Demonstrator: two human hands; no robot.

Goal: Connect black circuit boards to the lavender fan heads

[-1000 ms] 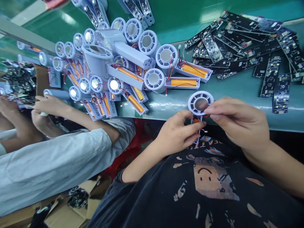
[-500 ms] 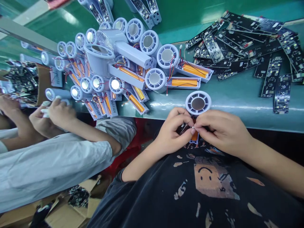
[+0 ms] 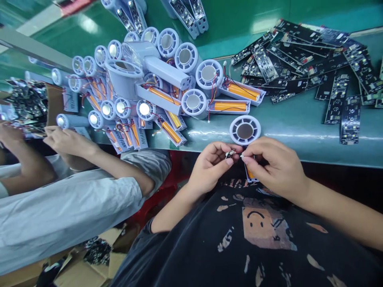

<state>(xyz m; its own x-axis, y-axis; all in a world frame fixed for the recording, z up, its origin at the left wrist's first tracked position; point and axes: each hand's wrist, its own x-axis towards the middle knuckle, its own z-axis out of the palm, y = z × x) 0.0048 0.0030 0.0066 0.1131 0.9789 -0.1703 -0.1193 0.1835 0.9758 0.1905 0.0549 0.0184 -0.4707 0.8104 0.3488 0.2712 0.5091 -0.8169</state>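
In front of me a pale lilac handheld fan [image 3: 245, 130] stands with its round grille up at the table edge. Its handle hangs below, with an orange battery [image 3: 250, 172] showing. My left hand [image 3: 211, 166] is closed on a small circuit board [image 3: 230, 154], which I see mostly end-on between thumb and fingers. Beside it, my right hand [image 3: 273, 167] pinches a small white wire connector [image 3: 242, 156] between thumb and forefinger. A red wire runs between the two hands. Fingers hide part of the board and the fan's handle.
Many similar fans [image 3: 194, 102] with open handles and orange batteries lie piled on the green table [image 3: 278, 147] to the left. Loose circuit boards [image 3: 350, 119] are heaped at right. A co-worker's hands [image 3: 67, 143] are at far left. A cardboard box [image 3: 83, 269] sits below.
My hands have moved slightly apart, and the board in my left hand now shows. The fan's handle has swung a little to the right. The co-worker's hands have shifted.
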